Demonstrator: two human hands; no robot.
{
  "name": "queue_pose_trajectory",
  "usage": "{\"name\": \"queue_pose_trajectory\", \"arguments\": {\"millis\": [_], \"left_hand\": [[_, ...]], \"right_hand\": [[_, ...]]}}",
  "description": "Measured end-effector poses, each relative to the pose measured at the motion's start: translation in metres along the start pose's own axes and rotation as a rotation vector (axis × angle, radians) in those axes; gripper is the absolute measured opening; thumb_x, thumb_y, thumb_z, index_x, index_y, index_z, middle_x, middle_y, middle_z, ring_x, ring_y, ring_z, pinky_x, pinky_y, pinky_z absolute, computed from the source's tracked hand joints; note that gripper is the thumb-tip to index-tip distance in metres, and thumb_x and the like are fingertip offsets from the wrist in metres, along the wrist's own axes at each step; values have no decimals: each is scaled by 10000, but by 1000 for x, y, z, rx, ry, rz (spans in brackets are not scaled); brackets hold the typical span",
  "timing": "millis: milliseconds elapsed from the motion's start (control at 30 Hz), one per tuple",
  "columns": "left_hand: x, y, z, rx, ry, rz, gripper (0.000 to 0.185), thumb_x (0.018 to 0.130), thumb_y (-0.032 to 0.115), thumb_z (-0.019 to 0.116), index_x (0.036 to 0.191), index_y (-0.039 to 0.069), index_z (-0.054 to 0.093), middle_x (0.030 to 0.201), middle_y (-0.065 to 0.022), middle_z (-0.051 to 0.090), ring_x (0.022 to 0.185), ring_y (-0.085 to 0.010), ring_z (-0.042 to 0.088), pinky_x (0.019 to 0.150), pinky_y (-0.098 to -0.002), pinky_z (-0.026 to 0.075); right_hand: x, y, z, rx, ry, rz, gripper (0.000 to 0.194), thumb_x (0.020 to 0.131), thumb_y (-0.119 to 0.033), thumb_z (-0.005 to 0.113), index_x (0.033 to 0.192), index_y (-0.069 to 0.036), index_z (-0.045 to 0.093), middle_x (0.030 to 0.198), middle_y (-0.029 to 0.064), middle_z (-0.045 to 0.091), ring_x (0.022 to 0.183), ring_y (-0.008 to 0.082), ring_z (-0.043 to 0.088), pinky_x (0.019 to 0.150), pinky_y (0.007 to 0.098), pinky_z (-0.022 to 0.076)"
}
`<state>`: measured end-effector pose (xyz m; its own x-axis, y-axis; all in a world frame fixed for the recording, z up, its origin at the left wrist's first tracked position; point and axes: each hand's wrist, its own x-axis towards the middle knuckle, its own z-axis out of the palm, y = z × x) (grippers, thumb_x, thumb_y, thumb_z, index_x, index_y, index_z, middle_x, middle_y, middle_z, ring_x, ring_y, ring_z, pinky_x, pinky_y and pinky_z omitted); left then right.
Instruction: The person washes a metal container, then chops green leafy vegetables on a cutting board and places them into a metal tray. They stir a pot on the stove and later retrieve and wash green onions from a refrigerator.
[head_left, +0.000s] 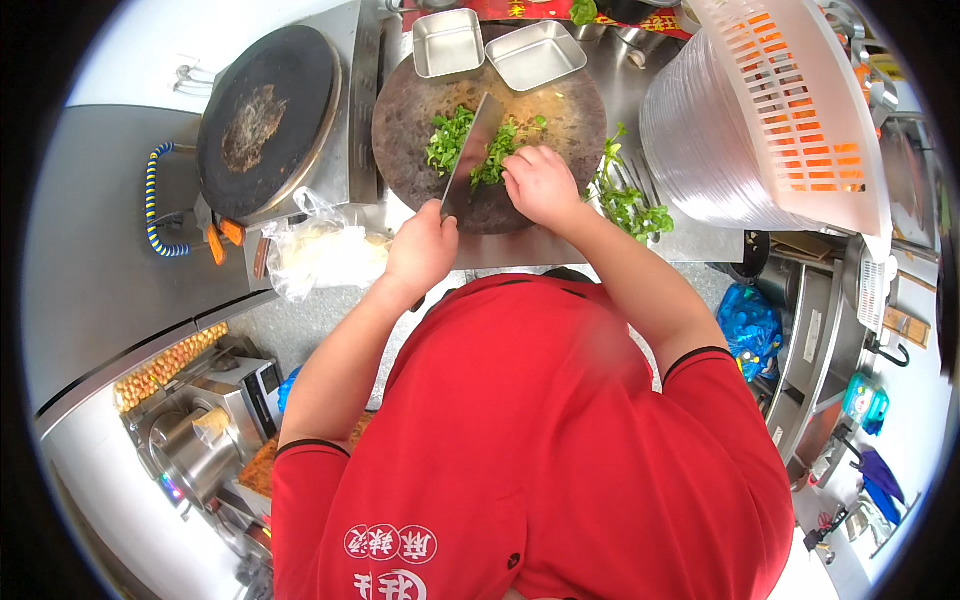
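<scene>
My left hand (424, 247) grips the handle of a cleaver (474, 139). Its broad blade slants up and away across a round chopping block (405, 127). To the blade's left lies a heap of chopped leafy herbs (448, 139). My right hand (546, 184) holds down a bunch of the herbs (495, 156) on the blade's right, its curled fingertips close to the metal. Two rectangular metal trays, a left one (448, 45) and a right one (536, 56), rest at the block's far edge.
Loose herb sprigs (630, 206) lie right of the block. Further right, a stack of clear plastic lids or bowls (697, 142) stands beside a white plastic basket (810, 105). A round griddle (270, 120) is at left, near a clear plastic bag (322, 255) on the counter's front edge.
</scene>
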<state>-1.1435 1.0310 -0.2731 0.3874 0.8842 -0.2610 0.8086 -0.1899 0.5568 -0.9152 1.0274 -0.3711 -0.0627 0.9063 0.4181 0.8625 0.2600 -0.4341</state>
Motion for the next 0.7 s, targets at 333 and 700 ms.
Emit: {"name": "queue_pose_trajectory", "arguments": {"millis": [333,700], "left_hand": [[17,14,-11,322,-134,135,168,992,166,525,985,-1,518,916,-281,675,843,-484,661,752,-566,527],[35,11,-3,310,-152,114,186,998,178,516,982,-7,530,871,-273,690,854,-459,685,764,-552,540]], "right_hand": [[4,-2,2,-53,-60,53,66,770,-114,671,834,-105,660,829,79,619,844,323,620,762,443,520],[-6,-1,-8,-50,-102,-10,123,777,-137,666,893,-98,683,892,88,638,943,315,616,846,438,518]]}}
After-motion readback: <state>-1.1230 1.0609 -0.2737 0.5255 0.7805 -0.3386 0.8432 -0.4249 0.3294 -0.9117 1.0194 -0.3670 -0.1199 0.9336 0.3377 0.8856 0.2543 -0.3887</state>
